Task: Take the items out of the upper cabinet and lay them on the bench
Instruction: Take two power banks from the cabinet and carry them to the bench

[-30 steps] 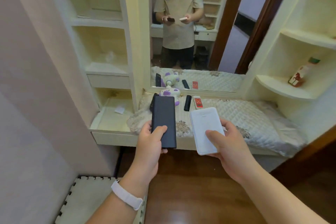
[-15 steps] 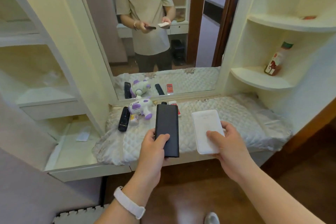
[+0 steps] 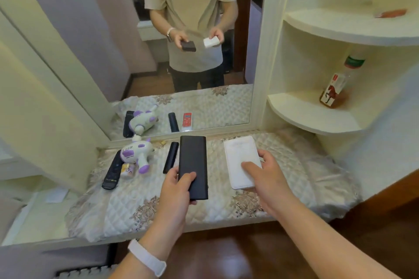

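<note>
My left hand [image 3: 175, 190] grips the near end of a long black power bank [image 3: 193, 163], held flat above the quilted bench [image 3: 294, 179]. My right hand [image 3: 264, 176] holds a white power bank [image 3: 240, 156], thumb on top, also over the bench to the right. On the quilt lie a black remote [image 3: 112, 171], a purple-and-white toy [image 3: 137, 153], a small packet [image 3: 127, 170] and a slim black bar [image 3: 171, 157]. A red-and-white item shows only in the mirror, behind the black power bank.
A mirror [image 3: 181, 52] backs the bench and reflects a person. Curved corner shelves [image 3: 317, 115] at right carry a bottle [image 3: 335, 88]. A cabinet side [image 3: 45, 108] stands at left with a low ledge [image 3: 36, 217] and a paper slip. Wooden floor lies below.
My view has swung right and closer to the bench. Both hands, still holding the power banks, have moved forward over the quilt.
</note>
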The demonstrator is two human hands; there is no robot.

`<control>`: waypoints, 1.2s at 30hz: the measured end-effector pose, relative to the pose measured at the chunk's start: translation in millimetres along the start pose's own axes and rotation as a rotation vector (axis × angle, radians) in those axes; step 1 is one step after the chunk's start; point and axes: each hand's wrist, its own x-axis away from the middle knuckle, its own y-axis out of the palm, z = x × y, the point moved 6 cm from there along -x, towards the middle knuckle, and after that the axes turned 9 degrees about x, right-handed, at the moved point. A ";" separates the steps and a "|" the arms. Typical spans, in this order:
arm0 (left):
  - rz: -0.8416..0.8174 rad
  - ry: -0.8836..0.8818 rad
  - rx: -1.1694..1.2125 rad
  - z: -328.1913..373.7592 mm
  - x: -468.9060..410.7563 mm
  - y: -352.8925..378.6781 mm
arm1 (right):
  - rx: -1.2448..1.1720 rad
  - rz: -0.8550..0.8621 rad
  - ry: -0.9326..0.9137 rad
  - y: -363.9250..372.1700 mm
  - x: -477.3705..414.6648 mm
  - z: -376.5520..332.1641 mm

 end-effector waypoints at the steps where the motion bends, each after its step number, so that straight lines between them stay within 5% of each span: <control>1: 0.007 -0.007 -0.004 -2.3 -3.1 5.7 | 0.005 -0.003 0.011 -3.6 -7.7 1.4; 16: 0.119 -0.154 -0.045 -43.8 -121.7 27.2 | 0.157 -0.001 0.148 -10.4 -134.9 36.0; 36: 0.048 -0.459 -0.088 -136.1 -274.1 36.6 | 0.485 0.006 0.384 50.1 -280.9 105.0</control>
